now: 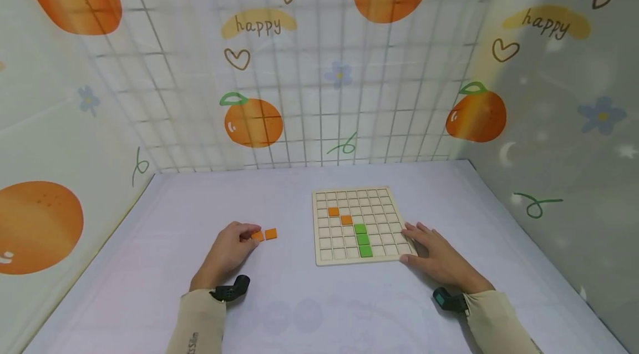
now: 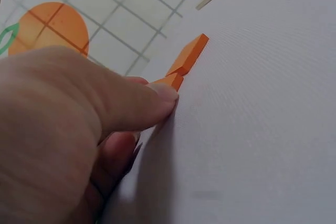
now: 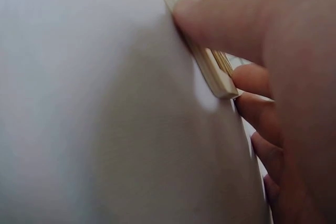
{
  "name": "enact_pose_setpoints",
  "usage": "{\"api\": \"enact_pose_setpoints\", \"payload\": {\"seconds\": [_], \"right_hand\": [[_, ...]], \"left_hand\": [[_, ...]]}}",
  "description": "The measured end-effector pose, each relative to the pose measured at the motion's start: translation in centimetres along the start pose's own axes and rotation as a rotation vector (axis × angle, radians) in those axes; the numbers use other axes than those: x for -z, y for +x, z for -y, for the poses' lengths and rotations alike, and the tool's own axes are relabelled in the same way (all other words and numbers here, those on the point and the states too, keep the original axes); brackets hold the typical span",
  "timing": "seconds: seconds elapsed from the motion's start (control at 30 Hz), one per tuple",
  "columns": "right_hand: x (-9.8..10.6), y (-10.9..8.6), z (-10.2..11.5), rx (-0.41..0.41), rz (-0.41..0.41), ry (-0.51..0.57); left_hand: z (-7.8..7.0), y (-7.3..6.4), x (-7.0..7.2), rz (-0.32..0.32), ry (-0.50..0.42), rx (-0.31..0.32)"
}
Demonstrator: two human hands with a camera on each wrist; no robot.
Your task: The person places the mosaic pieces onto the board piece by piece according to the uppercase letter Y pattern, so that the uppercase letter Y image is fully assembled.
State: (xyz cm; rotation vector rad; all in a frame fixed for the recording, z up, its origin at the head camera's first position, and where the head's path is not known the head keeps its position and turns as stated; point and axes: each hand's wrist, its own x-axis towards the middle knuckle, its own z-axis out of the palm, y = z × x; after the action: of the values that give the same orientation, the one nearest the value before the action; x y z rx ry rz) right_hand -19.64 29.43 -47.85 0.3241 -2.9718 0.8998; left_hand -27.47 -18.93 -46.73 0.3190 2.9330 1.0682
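White tabletop (image 1: pixel 299 309) carries one gridded board (image 1: pixel 383 219), three green tiles (image 1: pixel 363 239), four orange tiles (image 1: pixel 346 220). Left hand (image 1: pixel 226 251) pinches one orange tile (image 2: pixel 175 81); right hand (image 1: pixel 439 257), fingers apart, touches the board.

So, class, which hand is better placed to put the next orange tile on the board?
Probably the left hand: it pinches one orange tile, with another orange tile close beside it. The right hand touches the board at its near right corner, away from both, so seems better suited to steadying.
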Motion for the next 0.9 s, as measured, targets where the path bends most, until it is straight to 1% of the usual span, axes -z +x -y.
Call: {"api": "enact_pose_setpoints", "payload": {"seconds": [0.13, 0.3, 0.47, 0.6, 0.77, 0.9], "right_hand": [[0.0, 0.0, 0.0, -0.014, -0.002, -0.005], [-0.1, 0.1, -0.1, -0.013, -0.005, -0.006], [-0.1, 0.0, -0.1, 0.009, -0.004, -0.006], [-0.1, 0.0, -0.1, 0.018, -0.005, 0.0], [-0.1, 0.0, -0.1, 0.014, -0.006, -0.008], [-0.1, 0.0, -0.1, 0.013, -0.006, -0.003]], "left_hand": [[-0.1, -0.1, -0.1, -0.022, -0.015, -0.014], [0.0, -0.3, -0.4, -0.06, -0.054, -0.001], [0.2, -0.5, -0.8, -0.128, -0.118, 0.045], [0.3, -0.4, -1.1, -0.174, -0.199, 0.071], [0.2, -0.2, -1.5, -0.22, -0.252, 0.062], [-0.5, -0.3, -1.8, -0.255, -0.279, 0.063]]}}
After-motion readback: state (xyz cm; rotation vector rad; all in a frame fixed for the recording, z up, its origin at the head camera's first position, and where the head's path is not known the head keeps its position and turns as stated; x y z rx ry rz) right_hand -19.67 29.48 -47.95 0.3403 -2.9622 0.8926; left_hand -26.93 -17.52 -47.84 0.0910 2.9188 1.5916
